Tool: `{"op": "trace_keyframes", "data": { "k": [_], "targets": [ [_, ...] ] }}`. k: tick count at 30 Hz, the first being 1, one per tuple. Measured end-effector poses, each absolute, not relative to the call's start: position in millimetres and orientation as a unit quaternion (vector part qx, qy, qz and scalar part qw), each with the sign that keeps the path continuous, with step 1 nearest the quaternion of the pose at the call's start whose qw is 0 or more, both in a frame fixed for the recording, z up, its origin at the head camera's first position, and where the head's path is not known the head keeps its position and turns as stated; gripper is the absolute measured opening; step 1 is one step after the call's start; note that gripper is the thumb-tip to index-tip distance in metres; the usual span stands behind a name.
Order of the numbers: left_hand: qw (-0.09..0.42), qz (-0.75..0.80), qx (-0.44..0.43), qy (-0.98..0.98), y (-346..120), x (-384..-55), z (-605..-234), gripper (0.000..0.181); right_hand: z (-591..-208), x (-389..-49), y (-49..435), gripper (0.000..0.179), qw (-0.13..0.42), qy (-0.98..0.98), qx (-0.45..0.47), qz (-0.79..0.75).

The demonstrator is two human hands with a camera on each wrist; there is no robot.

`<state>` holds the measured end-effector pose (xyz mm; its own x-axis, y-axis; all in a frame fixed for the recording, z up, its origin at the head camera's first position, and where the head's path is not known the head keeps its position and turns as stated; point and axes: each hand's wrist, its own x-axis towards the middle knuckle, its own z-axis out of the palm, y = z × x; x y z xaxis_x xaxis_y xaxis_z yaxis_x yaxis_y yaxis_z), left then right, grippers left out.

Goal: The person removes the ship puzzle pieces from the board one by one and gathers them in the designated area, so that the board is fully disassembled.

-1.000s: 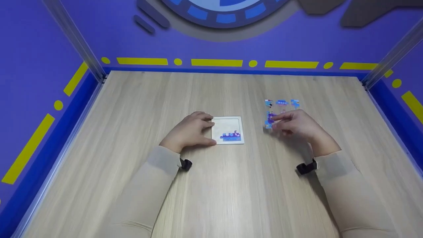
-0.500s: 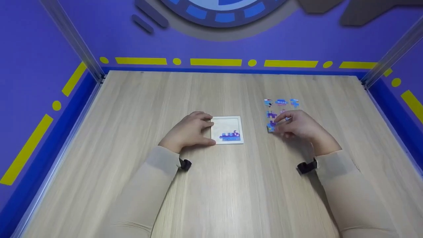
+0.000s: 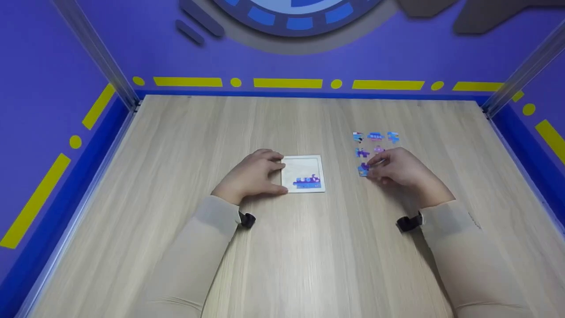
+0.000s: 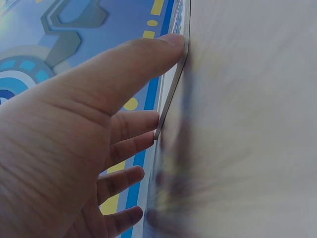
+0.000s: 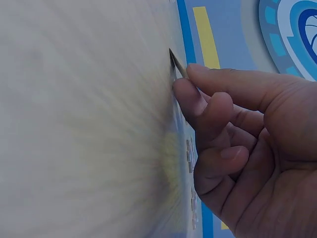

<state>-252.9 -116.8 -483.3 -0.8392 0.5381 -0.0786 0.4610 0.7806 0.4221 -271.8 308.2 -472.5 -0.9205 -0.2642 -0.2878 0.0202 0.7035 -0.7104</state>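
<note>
In the head view my left hand [image 3: 254, 176] rests at the left side of a white square puzzle frame [image 3: 289, 170]. Its thumb touches the near left corner, and two fingertips lie by the far left part; in the left wrist view the other fingers are off the frame. Joined blue and purple pieces [image 3: 307, 182] lie in the frame's near right part. Over to the right, my right hand [image 3: 399, 170] pinches a blue and purple puzzle piece [image 3: 363, 170] between thumb and fingertips. The right wrist view shows this piece [image 5: 178, 64] edge-on, tilted close over the table.
Several loose puzzle pieces lie beyond the right hand, among them a purple one [image 3: 362, 153], a blue one [image 3: 375, 136] and another blue one [image 3: 393, 137]. The wooden table [image 3: 300, 256] is bounded by purple-blue walls [image 3: 291, 66].
My right hand has drawn the pinched puzzle piece slightly toward me and right, away from the purple piece beyond it. The left hand and frame have stayed put.
</note>
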Motion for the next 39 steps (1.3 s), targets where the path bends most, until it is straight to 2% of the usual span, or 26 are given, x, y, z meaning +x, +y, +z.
{"op": "trace_keyframes", "data": {
  "k": [13, 23, 39],
  "targets": [
    [0.096, 0.203, 0.263, 0.938, -117.8, -253.4, -483.9, 0.08, -467.2, -269.2, 307.5, 0.035, 0.178, 0.91, -0.069, -0.368],
    [0.098, 0.205, 0.257, 0.939, -118.1, -252.7, -486.2, 0.082, -465.2, -270.9, 304.4, 0.039, 0.153, 0.923, -0.073, -0.345],
    [0.094, 0.216, 0.264, 0.935, -119.6, -253.0, -486.3, 0.08, -427.0, -268.8, 237.4, 0.039, 0.12, 0.913, -0.121, -0.37]
  ]
}}
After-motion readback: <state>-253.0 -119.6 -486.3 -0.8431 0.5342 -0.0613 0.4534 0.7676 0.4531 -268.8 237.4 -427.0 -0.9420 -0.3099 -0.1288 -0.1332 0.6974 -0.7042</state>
